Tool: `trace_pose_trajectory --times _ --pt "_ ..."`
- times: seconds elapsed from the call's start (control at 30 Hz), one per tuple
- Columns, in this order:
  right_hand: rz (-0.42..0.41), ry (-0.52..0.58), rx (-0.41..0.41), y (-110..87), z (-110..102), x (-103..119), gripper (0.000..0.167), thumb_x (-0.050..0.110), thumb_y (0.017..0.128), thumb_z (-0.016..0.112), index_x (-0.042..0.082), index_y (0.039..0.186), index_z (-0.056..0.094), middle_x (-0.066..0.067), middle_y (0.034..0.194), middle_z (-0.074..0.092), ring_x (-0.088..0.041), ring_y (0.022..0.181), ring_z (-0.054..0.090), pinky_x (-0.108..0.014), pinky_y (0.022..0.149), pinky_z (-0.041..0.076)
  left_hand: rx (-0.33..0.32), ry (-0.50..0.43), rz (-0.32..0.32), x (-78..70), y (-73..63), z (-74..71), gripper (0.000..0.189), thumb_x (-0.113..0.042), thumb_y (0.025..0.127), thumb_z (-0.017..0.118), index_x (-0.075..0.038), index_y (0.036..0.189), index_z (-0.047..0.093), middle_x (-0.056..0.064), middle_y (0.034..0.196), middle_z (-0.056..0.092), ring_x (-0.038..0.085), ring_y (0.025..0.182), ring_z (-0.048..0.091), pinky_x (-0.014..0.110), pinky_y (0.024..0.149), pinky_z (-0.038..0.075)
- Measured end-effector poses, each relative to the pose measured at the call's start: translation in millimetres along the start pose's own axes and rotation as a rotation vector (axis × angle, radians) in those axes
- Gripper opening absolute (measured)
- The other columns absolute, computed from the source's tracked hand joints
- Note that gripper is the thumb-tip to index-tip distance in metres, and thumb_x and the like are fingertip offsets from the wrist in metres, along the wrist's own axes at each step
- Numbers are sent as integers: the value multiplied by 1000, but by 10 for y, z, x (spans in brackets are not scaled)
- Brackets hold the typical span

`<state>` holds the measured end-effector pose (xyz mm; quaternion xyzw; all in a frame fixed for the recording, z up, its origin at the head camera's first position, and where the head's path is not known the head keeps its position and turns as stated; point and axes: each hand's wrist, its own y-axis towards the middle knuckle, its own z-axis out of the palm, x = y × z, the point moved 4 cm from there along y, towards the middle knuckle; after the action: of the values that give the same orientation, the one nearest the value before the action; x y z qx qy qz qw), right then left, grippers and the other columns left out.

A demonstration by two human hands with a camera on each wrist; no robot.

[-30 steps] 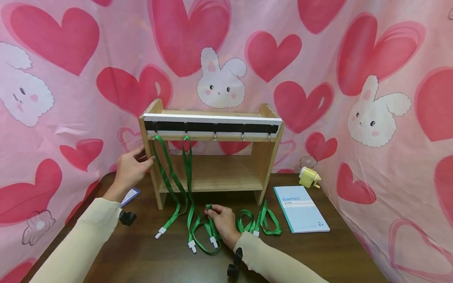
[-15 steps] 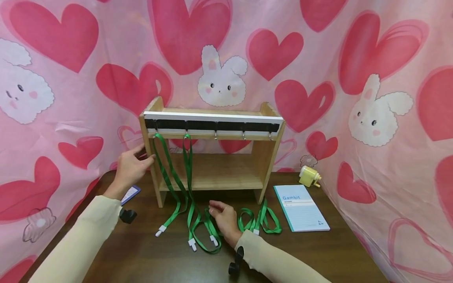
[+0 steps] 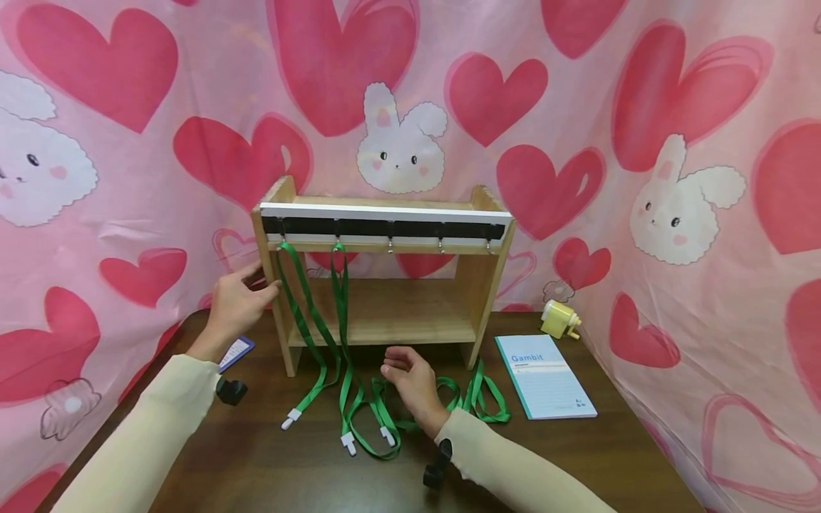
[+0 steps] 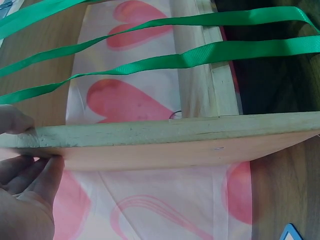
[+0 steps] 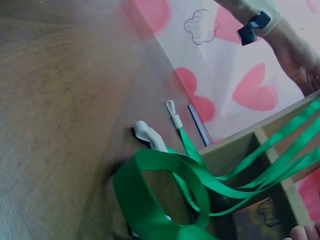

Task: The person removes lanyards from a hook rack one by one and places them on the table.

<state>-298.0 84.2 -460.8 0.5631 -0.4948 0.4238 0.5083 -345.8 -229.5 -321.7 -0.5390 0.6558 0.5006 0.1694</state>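
Observation:
My left hand (image 3: pixel 237 306) grips the left side panel of a wooden rack (image 3: pixel 385 313), thumb in front and fingers behind, and the left wrist view shows this side panel (image 4: pixel 150 140) close up. A row of small metal hooks (image 3: pixel 390 246) lines the rack's top bar. Green lanyards (image 3: pixel 298 299) hang from the two leftmost hooks, their white clips on the table. My right hand (image 3: pixel 413 381) hovers over the table before the rack, fingers loosely bent, with nothing visible in them. Beside it lies a loose green lanyard (image 3: pixel 380 406); another green lanyard heap (image 3: pixel 484 399) is to its right, partly hidden.
A white-and-teal notebook (image 3: pixel 545 377) lies at the right, with a yellow crank sharpener (image 3: pixel 559 319) behind it. A blue-edged badge (image 3: pixel 236 353) lies by the rack's left foot. Heart-patterned cloth (image 3: pixel 500 92) closes off the back and sides.
My right hand pinched a green lanyard a second ago, then let it go and moved slightly up and right. The left hand stays on the rack.

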Motion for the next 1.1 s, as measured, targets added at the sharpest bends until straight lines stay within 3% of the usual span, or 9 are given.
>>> trace_pose_trajectory --times 0.23,0.37,0.47,0.53,0.6,0.7,0.8,1.0,1.1 --pt "-129 53 62 19 -65 269 36 2 91 70 -3 126 61 -24 124 66 -41 117 64 -16 89 58 -16 -10 19 -11 11 12 59 -20 91 73 0 143 55 29 128 67 43 116 66 2 66 52" --pt "-230 70 103 50 -117 498 37 -2 92 68 -6 127 60 -33 126 63 -48 118 62 -15 92 57 -13 3 15 -9 16 20 58 -21 91 73 0 143 56 28 129 67 43 116 67 4 68 54" --pt "-284 72 129 77 -153 699 37 -1 93 66 -6 129 60 -31 127 64 -49 119 61 -16 94 57 -6 11 13 -13 13 22 59 -21 92 72 1 143 55 28 130 66 41 116 67 5 70 54" --pt "-299 78 143 96 -170 831 37 -1 94 65 -5 130 60 -26 128 65 -48 121 61 -17 95 57 -10 15 11 -8 11 17 58 -22 91 72 0 143 56 28 129 67 32 113 70 4 70 54" --pt "-312 72 148 121 -183 954 36 1 95 65 -3 131 60 -21 129 67 -43 122 63 -17 95 57 -16 10 12 -5 3 6 57 -21 91 72 0 142 57 28 127 68 13 104 73 3 69 53" --pt "-342 63 146 166 -207 1129 35 2 96 65 1 130 61 -18 130 68 -34 122 66 -19 97 58 -25 6 18 -6 -5 -8 55 -20 91 72 -1 141 58 28 125 69 -15 89 62 2 66 52" --pt "-401 38 127 216 -247 1306 35 4 96 66 1 130 62 -17 130 69 -29 120 68 -21 98 58 -25 15 30 -20 1 -8 55 -20 92 71 0 141 58 27 124 70 -23 85 54 1 67 52" --pt "-482 -2 107 304 -284 1643 33 7 96 67 5 129 64 -16 128 71 -24 118 70 -22 98 58 -12 27 30 -31 13 6 56 -23 92 72 -2 142 58 25 126 70 -11 93 62 3 70 53" --pt "-498 1 129 337 -248 1777 33 10 97 67 5 129 64 -16 129 71 -21 118 70 -24 99 58 -10 32 27 -27 11 11 56 -23 92 72 -3 143 57 25 126 70 7 100 70 5 72 54"
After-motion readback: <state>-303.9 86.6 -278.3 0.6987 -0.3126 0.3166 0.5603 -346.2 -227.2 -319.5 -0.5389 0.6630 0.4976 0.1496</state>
